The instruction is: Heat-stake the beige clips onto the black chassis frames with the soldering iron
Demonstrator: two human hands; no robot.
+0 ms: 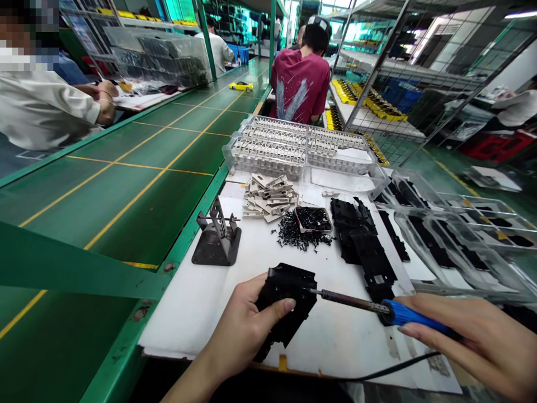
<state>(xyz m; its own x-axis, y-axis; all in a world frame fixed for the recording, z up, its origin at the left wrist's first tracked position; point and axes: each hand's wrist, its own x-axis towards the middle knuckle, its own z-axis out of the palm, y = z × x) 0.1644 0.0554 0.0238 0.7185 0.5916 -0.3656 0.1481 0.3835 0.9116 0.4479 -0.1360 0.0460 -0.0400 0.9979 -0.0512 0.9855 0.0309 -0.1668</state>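
Observation:
My left hand (247,322) grips a black plastic part (289,280), its thumb lying across the face and the part tilted above the white work surface (176,319). In my right hand (474,330) is a soldering iron (356,302) with a blue handle, held from the right. Its tip meets the upper right area of the black part. A dark cable runs below toward the table's front edge. Beyond my hands lie a heap of small black pieces (293,232), an open box of them (314,218) and a pile of off-white plastic parts (271,196).
A metal stand (217,240) is at the table's left. Black plates (361,235) lie stacked on the right, beside clear trays (440,240). Clear trays of white parts (272,148) stand behind. Left runs a green conveyor (138,168) carrying a yellow toy car (241,85). Other people sit nearby.

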